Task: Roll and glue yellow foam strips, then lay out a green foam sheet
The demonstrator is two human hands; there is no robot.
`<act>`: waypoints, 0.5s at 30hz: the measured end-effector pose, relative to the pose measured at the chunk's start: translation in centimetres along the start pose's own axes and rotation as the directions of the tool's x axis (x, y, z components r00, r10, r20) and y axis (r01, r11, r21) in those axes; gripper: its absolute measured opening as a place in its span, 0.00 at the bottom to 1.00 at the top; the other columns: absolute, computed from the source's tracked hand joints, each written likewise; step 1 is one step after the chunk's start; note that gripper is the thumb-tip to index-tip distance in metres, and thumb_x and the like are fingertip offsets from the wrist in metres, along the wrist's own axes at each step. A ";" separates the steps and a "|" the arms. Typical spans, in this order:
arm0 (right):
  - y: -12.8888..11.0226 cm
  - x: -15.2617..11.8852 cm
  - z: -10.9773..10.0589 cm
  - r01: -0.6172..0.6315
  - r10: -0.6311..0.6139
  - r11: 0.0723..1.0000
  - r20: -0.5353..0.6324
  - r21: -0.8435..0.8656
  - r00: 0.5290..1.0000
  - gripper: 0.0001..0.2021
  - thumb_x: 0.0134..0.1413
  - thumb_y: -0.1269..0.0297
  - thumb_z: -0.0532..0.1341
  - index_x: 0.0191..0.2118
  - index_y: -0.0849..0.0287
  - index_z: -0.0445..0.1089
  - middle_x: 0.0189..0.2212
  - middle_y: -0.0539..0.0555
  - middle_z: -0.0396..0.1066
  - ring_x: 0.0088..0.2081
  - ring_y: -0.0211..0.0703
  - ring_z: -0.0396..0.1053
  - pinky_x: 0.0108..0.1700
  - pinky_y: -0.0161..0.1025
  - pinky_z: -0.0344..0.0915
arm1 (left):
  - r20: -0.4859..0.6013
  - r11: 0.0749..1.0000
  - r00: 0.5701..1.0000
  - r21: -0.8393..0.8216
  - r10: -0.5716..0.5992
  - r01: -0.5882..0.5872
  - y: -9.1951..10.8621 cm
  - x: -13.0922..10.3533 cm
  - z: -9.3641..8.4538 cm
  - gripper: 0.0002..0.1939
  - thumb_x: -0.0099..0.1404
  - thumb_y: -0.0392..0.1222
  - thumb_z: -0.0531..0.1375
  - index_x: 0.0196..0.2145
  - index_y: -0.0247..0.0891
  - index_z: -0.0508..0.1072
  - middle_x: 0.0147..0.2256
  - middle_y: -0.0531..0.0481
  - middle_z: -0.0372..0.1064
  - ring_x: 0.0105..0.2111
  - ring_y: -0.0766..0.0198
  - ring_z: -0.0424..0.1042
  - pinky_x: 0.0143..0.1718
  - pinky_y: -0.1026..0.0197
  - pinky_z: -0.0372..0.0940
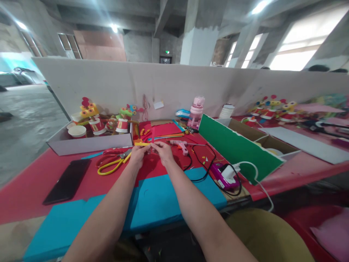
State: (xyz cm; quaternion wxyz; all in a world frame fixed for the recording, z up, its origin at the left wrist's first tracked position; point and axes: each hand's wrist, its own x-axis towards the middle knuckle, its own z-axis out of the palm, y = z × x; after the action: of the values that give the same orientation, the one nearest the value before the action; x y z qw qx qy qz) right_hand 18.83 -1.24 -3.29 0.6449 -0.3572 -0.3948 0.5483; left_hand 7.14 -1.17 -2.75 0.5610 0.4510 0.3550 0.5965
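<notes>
Both hands meet over the red table (94, 194), near its middle. My left hand (138, 153) is closed on a narrow yellow strip (142, 144) that points left. Beside it, my right hand (163, 150) pinches a thin pink strip (153, 134) standing upright where the two strips cross. The fingertips of both hands nearly touch. Just right of my right hand lies a pink glue gun (180, 145) with a black cord. Yellow-handled scissors (111, 167) and a red-handled pair (105, 157) rest to the left of my left hand.
A white box (89, 145) with cups and paper figures stands at the left. Nearer lies a black phone (67, 181). Blue sheets (155, 200) cover the front edge. At right are a purple power strip (224, 178), loose cords and a green-sided box (234, 145). A pink bottle (196, 111) stands behind.
</notes>
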 end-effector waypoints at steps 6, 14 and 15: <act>0.0 0.1 0.0 0.028 -0.030 0.998 -0.042 -0.052 0.999 0.14 0.30 0.57 0.70 0.25 0.60 0.73 0.18 0.46 0.69 0.22 0.34 0.63 0.30 0.34 0.62 | -0.093 0.999 0.996 -0.034 0.014 -0.017 0.3 0.1 -0.1 0.13 0.41 0.41 0.70 0.18 0.33 0.70 0.16 0.54 0.63 0.18 0.71 0.60 0.22 0.66 0.55; -0.2 0.1 -0.1 0.030 -0.039 0.995 -0.094 -0.096 0.995 0.15 0.30 0.55 0.70 0.24 0.60 0.72 0.17 0.46 0.68 0.21 0.34 0.63 0.28 0.34 0.61 | -0.227 0.996 0.972 -0.082 -0.054 0.036 1.3 0.5 -1.4 0.14 0.40 0.41 0.70 0.22 0.35 0.71 0.17 0.56 0.64 0.17 0.71 0.61 0.21 0.67 0.59; -0.2 0.1 -0.1 0.037 -0.046 0.994 -0.095 -0.101 0.994 0.15 0.30 0.55 0.70 0.24 0.60 0.72 0.16 0.46 0.67 0.21 0.34 0.62 0.28 0.33 0.61 | -0.230 0.996 0.972 -0.087 -0.045 0.026 1.3 0.5 -1.6 0.13 0.40 0.41 0.70 0.23 0.35 0.71 0.17 0.56 0.64 0.18 0.72 0.61 0.21 0.67 0.60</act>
State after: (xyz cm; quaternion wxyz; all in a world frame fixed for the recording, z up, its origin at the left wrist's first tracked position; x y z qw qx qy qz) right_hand 19.04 -1.14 -3.15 0.6562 -0.4065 -0.3970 0.4966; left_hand 5.23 -0.66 -1.99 0.5446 0.3482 0.4010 0.6491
